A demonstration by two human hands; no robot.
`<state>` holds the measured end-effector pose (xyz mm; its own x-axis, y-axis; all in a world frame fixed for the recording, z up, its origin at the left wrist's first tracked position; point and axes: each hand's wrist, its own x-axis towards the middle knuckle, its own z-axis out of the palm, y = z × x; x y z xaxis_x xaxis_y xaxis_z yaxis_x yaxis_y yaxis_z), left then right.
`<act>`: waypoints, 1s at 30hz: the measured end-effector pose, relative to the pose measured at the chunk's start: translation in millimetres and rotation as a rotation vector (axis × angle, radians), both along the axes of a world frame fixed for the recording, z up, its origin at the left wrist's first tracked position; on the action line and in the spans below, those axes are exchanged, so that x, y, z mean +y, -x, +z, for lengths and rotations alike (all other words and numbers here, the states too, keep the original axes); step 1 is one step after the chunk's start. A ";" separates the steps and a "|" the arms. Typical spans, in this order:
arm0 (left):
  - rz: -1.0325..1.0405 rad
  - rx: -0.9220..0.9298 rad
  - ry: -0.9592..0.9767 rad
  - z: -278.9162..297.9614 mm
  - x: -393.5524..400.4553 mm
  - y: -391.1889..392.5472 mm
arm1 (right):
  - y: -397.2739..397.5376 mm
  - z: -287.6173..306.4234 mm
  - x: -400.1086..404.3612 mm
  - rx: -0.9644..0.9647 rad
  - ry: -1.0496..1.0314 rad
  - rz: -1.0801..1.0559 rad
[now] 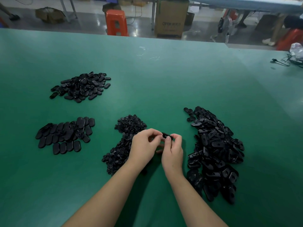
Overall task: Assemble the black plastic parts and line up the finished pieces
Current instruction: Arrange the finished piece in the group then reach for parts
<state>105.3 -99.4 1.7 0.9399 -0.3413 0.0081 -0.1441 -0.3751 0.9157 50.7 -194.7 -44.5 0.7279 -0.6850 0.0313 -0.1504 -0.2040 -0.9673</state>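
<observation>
Assembly step in hand: oval black shell (167, 136) pinched by right hand (173, 151) grip, above table (164, 76); left hand (144, 145) fingers curled alongside, contents unclear. Next: press home, then set in lined-up row (65, 136) far left.

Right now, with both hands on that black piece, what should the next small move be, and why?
Probably press the black piece together: both the left hand and right hand pinch it above the green table, not yet with the flat group.

both hands (158, 145) pinch oval black part (167, 136) above table (164, 76).
</observation>
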 end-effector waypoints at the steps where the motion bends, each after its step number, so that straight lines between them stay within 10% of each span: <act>1: 0.005 0.050 0.015 -0.3 -0.2 -0.2 | -0.5 -0.3 -0.1 0.003 -0.012 0.002; 30: 0.075 0.117 -0.127 -1.1 -13.1 -10.2 | -3.7 -8.2 -2.5 0.066 0.124 0.025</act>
<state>115.5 -112.4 0.6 0.9547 -0.2617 -0.1415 -0.0067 -0.4943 0.8692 54.4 -197.2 -52.7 0.7482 -0.6601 0.0666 -0.2057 -0.3262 -0.9226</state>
